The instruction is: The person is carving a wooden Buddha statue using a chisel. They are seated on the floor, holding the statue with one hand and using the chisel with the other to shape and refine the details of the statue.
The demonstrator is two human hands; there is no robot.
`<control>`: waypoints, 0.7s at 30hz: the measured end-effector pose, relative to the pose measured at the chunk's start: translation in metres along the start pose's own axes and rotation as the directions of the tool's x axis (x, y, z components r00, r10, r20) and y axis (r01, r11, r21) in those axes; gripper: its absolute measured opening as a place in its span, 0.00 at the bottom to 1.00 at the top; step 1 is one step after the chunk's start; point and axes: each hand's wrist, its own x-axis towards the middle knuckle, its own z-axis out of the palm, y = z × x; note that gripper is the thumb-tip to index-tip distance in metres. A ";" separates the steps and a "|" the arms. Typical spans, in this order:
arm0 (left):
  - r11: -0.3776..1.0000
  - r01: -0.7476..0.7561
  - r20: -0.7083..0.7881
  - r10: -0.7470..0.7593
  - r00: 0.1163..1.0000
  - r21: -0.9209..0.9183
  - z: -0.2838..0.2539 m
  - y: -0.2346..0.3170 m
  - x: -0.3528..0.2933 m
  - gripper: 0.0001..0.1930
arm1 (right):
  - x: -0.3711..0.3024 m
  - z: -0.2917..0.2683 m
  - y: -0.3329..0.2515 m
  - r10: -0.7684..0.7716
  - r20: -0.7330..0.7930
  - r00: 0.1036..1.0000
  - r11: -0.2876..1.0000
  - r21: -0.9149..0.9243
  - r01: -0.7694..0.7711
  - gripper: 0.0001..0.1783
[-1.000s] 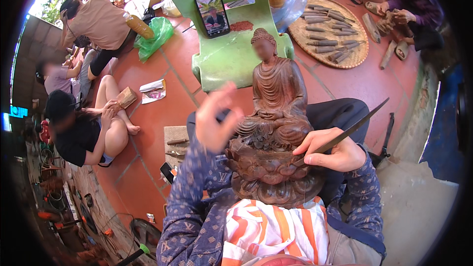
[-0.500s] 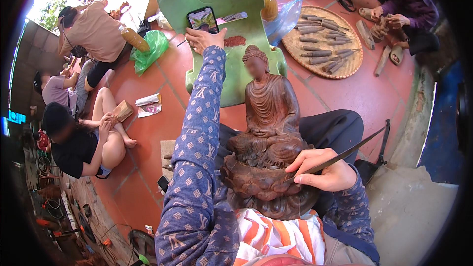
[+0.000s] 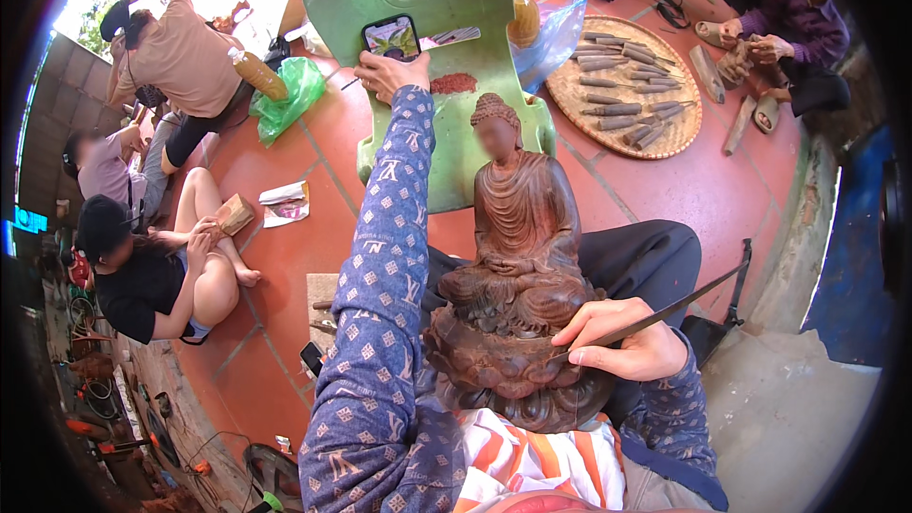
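Observation:
A dark brown carved wooden seated statue (image 3: 525, 199) stands upright on its lotus-shaped base (image 3: 503, 361) between my legs. Pinched in my right hand (image 3: 627, 337) is a long, thin, dark flat tool (image 3: 676, 306). Its short end points at the base's right side, and its long end sticks out up and to the right. My left arm reaches forward past the statue. The fingers of my left hand (image 3: 392, 74) close round the lower end of a smartphone (image 3: 390, 38) with a lit screen. This phone rests on a green plastic chair (image 3: 456, 147).
Reddish crumbs (image 3: 454, 84) lie on the chair. A round woven tray (image 3: 570, 90) of wood-handled tools sits at far right, near a blue plastic bag (image 3: 560, 33). A bottle (image 3: 258, 74) in a green bag (image 3: 296, 100) stands left. Several people sit around on red tiles.
My left thumb has drawn in from spread to beside the phone, and the fingers have closed on its lower end. My right hand keeps its grip on the thin tool at the statue's base.

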 end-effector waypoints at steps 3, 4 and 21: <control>1.000 0.009 0.024 -0.009 1.000 -0.021 0.000 -0.003 0.001 0.46 | 0.001 0.002 0.001 -0.050 -0.029 0.998 0.999 -0.003 0.050 0.05; 1.000 0.008 0.030 -0.008 1.000 -0.022 -0.001 -0.002 0.002 0.46 | 0.001 0.002 0.002 -0.049 -0.028 0.998 0.999 -0.004 0.049 0.05; 1.000 0.004 0.047 -0.003 0.999 -0.017 -0.002 -0.004 0.004 0.48 | 0.002 0.003 0.004 -0.054 -0.039 0.998 0.998 0.020 0.054 0.06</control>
